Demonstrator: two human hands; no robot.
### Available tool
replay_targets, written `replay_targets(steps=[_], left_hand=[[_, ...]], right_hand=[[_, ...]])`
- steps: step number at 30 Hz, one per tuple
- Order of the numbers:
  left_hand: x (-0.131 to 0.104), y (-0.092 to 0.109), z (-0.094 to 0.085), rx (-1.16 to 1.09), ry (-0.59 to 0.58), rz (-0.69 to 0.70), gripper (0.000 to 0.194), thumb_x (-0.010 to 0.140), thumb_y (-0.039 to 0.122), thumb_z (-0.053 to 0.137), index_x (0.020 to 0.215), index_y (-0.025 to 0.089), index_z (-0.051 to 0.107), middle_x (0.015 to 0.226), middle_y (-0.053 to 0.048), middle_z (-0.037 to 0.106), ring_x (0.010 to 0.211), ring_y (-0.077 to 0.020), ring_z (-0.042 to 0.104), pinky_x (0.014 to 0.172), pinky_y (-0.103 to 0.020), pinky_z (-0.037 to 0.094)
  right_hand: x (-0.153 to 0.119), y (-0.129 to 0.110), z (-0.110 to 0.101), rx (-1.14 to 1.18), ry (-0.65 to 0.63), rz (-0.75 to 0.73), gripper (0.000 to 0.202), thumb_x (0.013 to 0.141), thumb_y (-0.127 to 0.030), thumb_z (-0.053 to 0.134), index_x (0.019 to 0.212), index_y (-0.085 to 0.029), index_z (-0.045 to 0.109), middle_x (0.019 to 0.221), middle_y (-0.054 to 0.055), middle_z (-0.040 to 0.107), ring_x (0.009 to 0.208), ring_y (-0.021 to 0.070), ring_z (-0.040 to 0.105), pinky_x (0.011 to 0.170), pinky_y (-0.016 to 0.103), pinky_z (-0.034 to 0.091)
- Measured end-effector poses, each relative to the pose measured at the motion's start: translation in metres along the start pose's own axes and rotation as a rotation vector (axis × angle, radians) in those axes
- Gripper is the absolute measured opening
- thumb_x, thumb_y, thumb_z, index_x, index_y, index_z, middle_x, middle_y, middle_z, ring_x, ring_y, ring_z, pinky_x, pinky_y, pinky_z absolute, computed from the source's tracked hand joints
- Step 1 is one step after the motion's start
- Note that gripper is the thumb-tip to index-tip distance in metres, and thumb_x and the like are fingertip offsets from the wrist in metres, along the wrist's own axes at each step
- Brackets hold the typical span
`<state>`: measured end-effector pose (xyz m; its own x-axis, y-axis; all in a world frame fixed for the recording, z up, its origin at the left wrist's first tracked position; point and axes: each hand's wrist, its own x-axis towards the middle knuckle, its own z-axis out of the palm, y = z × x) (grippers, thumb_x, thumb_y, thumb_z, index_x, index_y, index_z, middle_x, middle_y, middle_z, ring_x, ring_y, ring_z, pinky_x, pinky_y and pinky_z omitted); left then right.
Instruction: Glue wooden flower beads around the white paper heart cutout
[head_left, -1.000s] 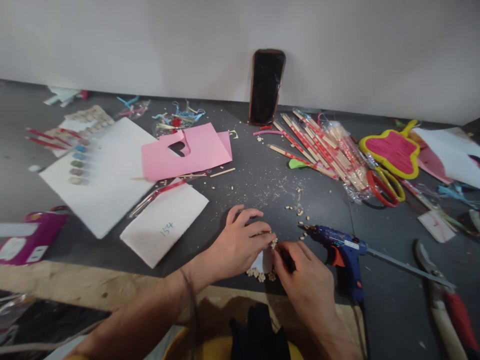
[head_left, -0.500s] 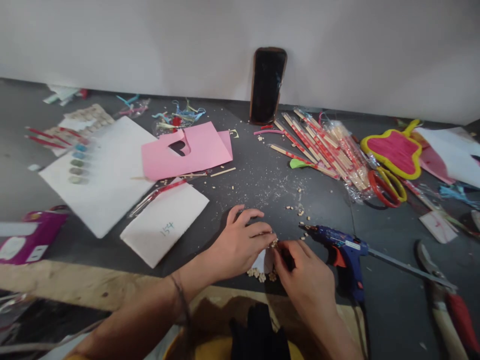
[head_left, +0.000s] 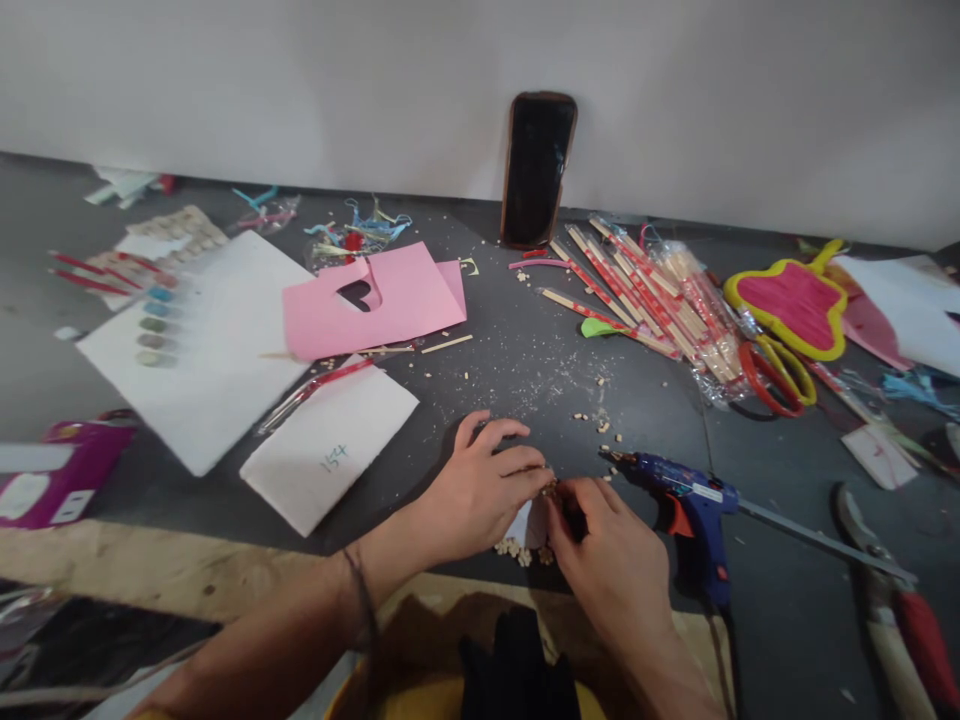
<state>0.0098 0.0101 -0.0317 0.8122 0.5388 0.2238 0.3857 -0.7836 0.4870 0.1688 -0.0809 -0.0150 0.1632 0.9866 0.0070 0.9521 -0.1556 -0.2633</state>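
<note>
The small wooden cluster sits between your fingertips near the front edge of the desk, partly hidden by them. Your left hand pinches it between thumb and index finger, the outer fingers spread loosely; your right hand meets it from the other side, thumb and fingers drawn together on it. Just below, a piece of white paper lies with flower-shaped wooden pieces along its near edge.

Closest to your right hand is the blue glue gun, lying on its side with its nozzle toward the loose wooden bits beyond your fingers. Its long glue stick runs right and crosses the pruning shears.

To your left, a white board marked "154" lies near your forearm, with a larger white sheet and pink paper with a heart cut-out beyond it. A purple box is farther left.

Ahead on the right, wrapped chopsticks are heaped beside red-and-yellow-handled scissors and a pink shape edged in yellow. A phone leans upright against the wall.
</note>
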Motion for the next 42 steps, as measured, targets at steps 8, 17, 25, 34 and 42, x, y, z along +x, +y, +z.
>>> replay_targets(steps=[8,17,25,34,42], left_hand=[[-0.0005,0.0009,-0.0028,0.026,0.005,0.006,0.028,0.087,0.015,0.049,0.110,0.027,0.062,0.109,0.000,0.066,0.118,-0.0243,0.042,0.105,-0.050,0.020],[0.0009,0.0008,-0.0023,0.008,0.004,-0.004,0.027,0.088,0.016,0.050,0.109,0.028,0.062,0.109,0.002,0.066,0.119,-0.0238,0.042,0.105,-0.050,0.019],[0.0012,0.0011,-0.0038,0.016,-0.008,-0.002,0.029,0.088,0.015,0.049,0.111,0.028,0.062,0.110,0.001,0.066,0.119,-0.0237,0.042,0.105,-0.050,0.019],[-0.0002,0.0007,-0.0018,0.018,0.002,-0.002,0.029,0.087,0.015,0.052,0.111,0.028,0.062,0.110,0.001,0.066,0.119,-0.0237,0.043,0.106,-0.050,0.018],[-0.0006,0.0005,-0.0007,0.029,0.006,0.002,0.028,0.088,0.016,0.051,0.111,0.027,0.061,0.110,0.001,0.066,0.118,-0.0245,0.043,0.105,-0.051,0.018]], right_hand=[[-0.0007,0.0012,0.0014,0.032,0.031,0.000,0.013,0.084,-0.037,0.056,0.085,-0.025,0.058,0.077,-0.002,0.065,0.064,0.0156,0.060,0.052,0.026,0.031],[-0.0004,-0.0009,0.0030,-0.027,0.038,0.015,0.015,0.086,-0.037,0.053,0.078,-0.025,0.056,0.071,-0.003,0.062,0.060,0.0145,0.058,0.050,0.027,0.025],[-0.0001,-0.0022,0.0004,-0.062,0.015,0.011,0.018,0.088,-0.037,0.050,0.076,-0.024,0.056,0.072,-0.002,0.062,0.062,0.0149,0.059,0.052,0.028,0.027],[0.0022,-0.0037,-0.0005,-0.066,0.013,0.009,0.017,0.088,-0.036,0.050,0.078,-0.024,0.056,0.073,-0.001,0.063,0.060,0.0147,0.058,0.049,0.027,0.026],[-0.0013,-0.0026,0.0003,-0.057,-0.005,0.014,0.013,0.086,-0.037,0.054,0.088,-0.024,0.057,0.078,-0.001,0.064,0.066,0.0160,0.061,0.050,0.027,0.029]])
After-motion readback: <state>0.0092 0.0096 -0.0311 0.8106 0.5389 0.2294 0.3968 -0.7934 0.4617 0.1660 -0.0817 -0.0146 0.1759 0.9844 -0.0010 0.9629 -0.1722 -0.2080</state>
